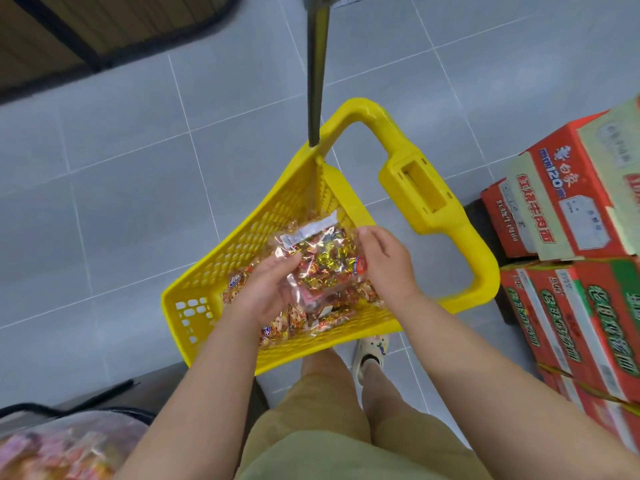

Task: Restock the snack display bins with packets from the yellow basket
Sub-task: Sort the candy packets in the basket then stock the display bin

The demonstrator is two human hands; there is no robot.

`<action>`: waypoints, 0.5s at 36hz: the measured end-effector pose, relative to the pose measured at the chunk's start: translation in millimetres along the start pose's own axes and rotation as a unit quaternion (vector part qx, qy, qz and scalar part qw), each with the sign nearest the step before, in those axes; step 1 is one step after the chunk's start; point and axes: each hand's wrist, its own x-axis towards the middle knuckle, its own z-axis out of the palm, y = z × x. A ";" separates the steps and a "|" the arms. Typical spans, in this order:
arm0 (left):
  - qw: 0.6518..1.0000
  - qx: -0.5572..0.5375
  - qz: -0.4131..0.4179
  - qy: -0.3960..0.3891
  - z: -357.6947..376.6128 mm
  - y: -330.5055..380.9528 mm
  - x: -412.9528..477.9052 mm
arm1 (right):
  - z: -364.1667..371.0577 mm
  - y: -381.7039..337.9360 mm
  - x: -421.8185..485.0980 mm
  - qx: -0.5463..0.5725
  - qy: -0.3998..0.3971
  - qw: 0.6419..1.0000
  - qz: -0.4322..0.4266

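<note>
The yellow basket (221, 265) stands on the grey tiled floor in front of me, with several shiny snack packets (298, 320) lying in its bottom. Over the basket I hold a clear packet of gold and red wrapped sweets (323, 263) with a white label at its top. My left hand (266, 292) grips its left lower side, thumb on top. My right hand (388, 261) holds its right edge, fingers curled round it. A snack display bin (52, 445) with pink and orange packets shows at the bottom left.
The basket's yellow handle (422, 195) sticks out to the right, and a dark pole (317, 71) rises from its far rim. Red and green cardboard cartons (571, 271) are stacked at the right. A wooden fixture (69, 32) fills the top left. My foot (370, 355) is behind the basket.
</note>
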 end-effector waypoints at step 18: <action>0.923 0.349 -0.067 0.146 27.3 -12.8 101.4 | -22.5 48.2 13.7 0.013 0.078 0.993 0.093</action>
